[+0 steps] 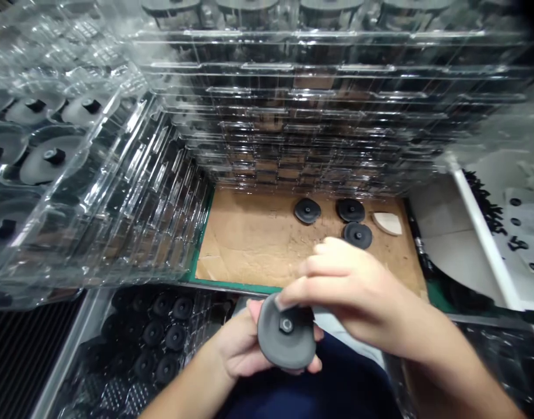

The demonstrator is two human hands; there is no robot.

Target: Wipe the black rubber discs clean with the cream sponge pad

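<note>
A dark grey, rounded disc (pixel 286 343) with a raised hub lies face up in my left hand (pixel 244 343), whose fingers wrap round it from beneath. Over the disc's upper edge is my right hand (pixel 345 285), its fingers curled and the index fingertip touching the surface near the hub. Whether those fingers pinch something small cannot be made out. Beyond my hands, similar black discs (pixel 307 210) rest on a brown cardboard sheet (pixel 240 233), beside a pale wedge-shaped piece (pixel 388 223).
Tall stacks of clear plastic trays (pixel 284 105) stand behind and to the left (pixel 131 174). A tray of black discs (pixel 153 333) sits low at the left. On the right, a white bin (pixel 489 233) holds small black parts (pixel 483 201).
</note>
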